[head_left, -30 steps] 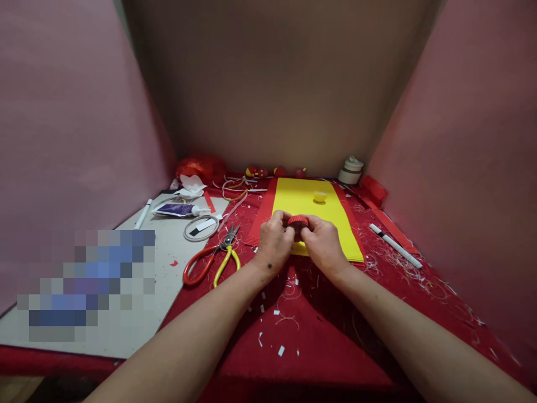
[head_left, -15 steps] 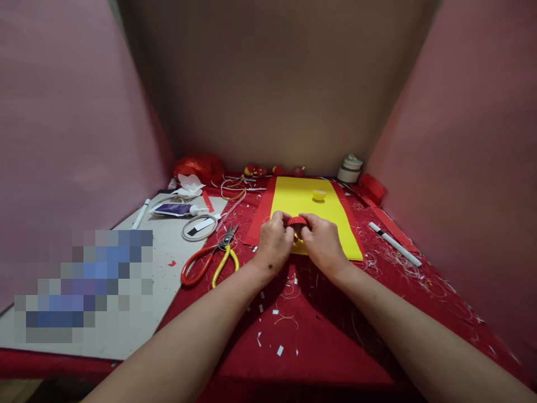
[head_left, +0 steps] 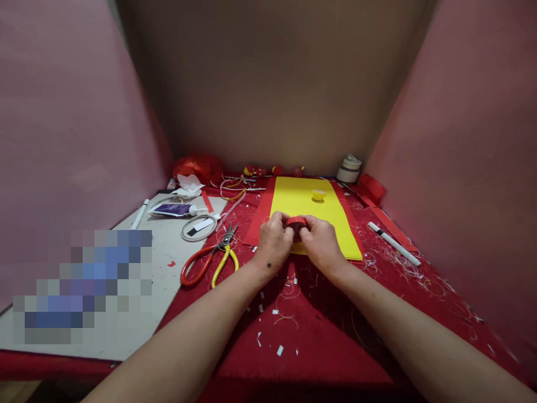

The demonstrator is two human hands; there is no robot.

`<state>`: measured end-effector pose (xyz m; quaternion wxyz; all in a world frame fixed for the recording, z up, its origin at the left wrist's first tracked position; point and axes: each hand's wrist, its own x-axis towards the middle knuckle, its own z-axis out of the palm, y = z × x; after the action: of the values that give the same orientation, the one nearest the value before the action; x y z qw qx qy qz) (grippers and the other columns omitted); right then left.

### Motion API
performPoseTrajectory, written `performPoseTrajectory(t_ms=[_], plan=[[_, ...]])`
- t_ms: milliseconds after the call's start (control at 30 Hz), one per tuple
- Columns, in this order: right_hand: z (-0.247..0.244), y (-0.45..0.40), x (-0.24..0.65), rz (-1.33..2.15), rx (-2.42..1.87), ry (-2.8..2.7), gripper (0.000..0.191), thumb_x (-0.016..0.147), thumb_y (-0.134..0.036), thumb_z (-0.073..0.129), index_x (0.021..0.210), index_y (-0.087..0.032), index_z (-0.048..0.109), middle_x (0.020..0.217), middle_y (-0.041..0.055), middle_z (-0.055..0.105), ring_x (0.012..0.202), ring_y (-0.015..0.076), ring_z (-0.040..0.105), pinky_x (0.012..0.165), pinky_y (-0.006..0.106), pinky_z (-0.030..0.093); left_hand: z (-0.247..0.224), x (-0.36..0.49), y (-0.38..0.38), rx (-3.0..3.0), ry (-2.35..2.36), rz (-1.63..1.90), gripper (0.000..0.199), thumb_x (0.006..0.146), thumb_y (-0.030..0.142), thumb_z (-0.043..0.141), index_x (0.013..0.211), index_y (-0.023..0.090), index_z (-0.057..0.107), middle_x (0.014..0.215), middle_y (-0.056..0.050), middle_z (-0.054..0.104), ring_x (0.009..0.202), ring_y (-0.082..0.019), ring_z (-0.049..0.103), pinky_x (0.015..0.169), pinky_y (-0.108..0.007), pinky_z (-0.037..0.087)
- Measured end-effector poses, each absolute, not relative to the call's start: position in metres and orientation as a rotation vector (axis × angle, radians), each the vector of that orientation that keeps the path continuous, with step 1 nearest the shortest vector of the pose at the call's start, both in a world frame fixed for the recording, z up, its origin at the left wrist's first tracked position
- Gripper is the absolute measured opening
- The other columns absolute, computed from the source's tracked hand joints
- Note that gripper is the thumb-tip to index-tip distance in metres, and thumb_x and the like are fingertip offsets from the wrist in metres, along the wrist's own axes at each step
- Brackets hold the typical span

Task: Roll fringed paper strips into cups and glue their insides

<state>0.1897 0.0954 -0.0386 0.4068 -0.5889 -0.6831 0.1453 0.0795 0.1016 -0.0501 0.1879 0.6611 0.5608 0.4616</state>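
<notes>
Between my two hands is a small round red piece with a ridged edge [head_left: 296,221], apparently coiled corrugated paper. My left hand [head_left: 276,238] pinches its left side, and my right hand [head_left: 322,240] grips the right side with thumb and fingers. Its darker face is turned towards me, partly covered by the thumbs. Both hands are held over the near end of a stack of yellow corrugated sheets [head_left: 302,198], which lies on red sheets [head_left: 259,224]. Farther back on the yellow stack rests a small yellow cup-shaped piece [head_left: 319,195].
Scissors [head_left: 226,240] with red and yellow handles lie left of my hands. A grey board [head_left: 168,291] carries a purple glue pouch [head_left: 172,209] and a tape ring [head_left: 199,228]. At right is a white pen [head_left: 394,244] among paper scraps. Small red-and-yellow figures [head_left: 254,171] stand behind.
The red piece has tilted, so more of its dark face shows between my thumbs. My right hand has shifted very slightly; the things on the table stay where they were.
</notes>
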Motion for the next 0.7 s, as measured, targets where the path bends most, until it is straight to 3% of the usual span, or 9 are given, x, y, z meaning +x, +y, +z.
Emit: performPoseTrajectory(t_ms=[400,533,700], plan=[[-0.0377,0.0943,0.1895,0.308,-1.499,-1.743,0.027,0.076,-0.01,0.046,0.091,-0.013,0.068,0.086,0.0111,0.071,0.075,0.0198,0.063,0.068,0.027,0.042,-0.0499,0.0791,0.1017,1.927,1.61,1.285,0.017,0.073,0.011,0.049,0.088,0.016,0.056,0.078,-0.005,0.066,0.069,-0.016,0.06,0.068,-0.028,0.046],[-0.0377,0.0936,0.1894,0.38,-1.424,-1.68,0.025,0.078,-0.014,0.045,0.086,-0.013,0.068,0.078,0.0089,0.07,0.067,0.0178,0.061,0.062,0.025,0.042,-0.0502,0.0795,0.1017,1.837,1.55,1.315,0.01,0.075,0.015,0.049,0.083,0.017,0.056,0.073,-0.003,0.065,0.068,-0.015,0.061,0.064,-0.026,0.046],[-0.0393,0.0942,0.1887,0.351,-1.467,-1.723,0.027,0.077,-0.01,0.045,0.088,-0.012,0.069,0.083,0.0112,0.071,0.071,0.019,0.062,0.066,0.027,0.042,-0.0522,0.0794,0.1026,1.945,1.623,1.258,0.018,0.075,0.013,0.049,0.091,0.016,0.056,0.079,-0.005,0.067,0.071,-0.017,0.062,0.068,-0.028,0.046]])
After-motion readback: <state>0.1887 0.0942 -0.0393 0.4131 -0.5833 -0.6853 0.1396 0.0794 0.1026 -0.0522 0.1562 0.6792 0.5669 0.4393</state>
